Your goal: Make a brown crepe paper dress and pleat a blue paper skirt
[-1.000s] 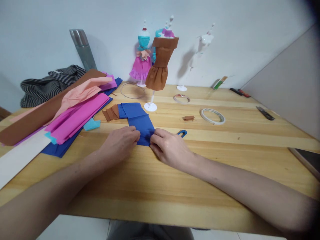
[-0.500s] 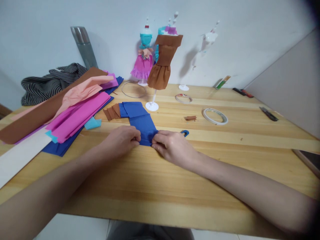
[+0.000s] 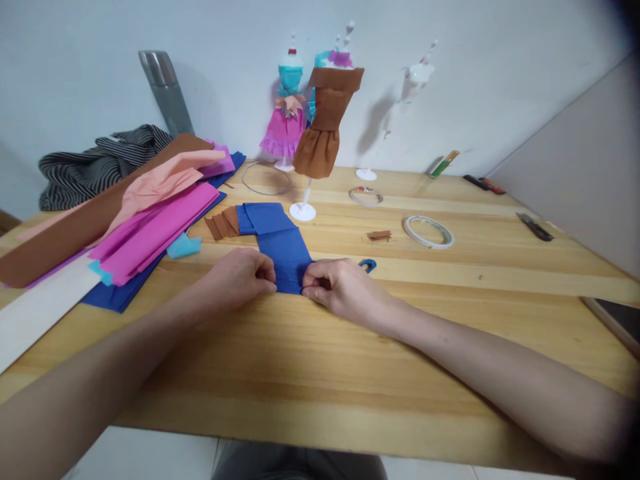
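Brown dress [image 3: 327, 100] fitted; blue paper [image 3: 285, 247] in work, loose.
Left hand [image 3: 243, 273] and right hand [image 3: 345, 290] pinch its near corners, fingers [image 3: 315, 293] closed.

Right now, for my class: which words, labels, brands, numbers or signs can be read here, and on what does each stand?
No text can be read.
Green-and-tan item: any print is too small.
Small ring: reddish marks, too blurred.
Large white ring: any print is too small.
Blue paper: no print visible.
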Action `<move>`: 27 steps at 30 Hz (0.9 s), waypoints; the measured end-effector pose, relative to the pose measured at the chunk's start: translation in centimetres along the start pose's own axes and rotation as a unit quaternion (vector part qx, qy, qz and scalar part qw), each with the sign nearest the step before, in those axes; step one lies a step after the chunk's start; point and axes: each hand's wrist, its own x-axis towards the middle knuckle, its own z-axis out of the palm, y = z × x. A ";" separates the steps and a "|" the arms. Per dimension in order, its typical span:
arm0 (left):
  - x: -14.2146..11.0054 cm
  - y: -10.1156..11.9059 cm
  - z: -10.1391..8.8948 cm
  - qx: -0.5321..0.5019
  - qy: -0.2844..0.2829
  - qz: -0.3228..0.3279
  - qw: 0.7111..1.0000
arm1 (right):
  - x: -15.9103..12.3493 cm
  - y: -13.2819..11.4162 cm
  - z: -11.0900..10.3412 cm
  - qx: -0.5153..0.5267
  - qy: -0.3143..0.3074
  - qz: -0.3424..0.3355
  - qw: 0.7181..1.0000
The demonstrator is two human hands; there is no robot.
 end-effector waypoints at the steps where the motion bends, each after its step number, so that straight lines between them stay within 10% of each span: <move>1: 0.0 0.0 0.0 0.000 0.001 -0.001 1.000 | 0.0 0.0 0.0 -0.003 0.002 0.000 1.000; 27: -0.2 0.5 0.7 0.053 0.031 -0.045 0.997 | -0.1 -0.2 0.5 -0.046 0.024 -0.005 0.999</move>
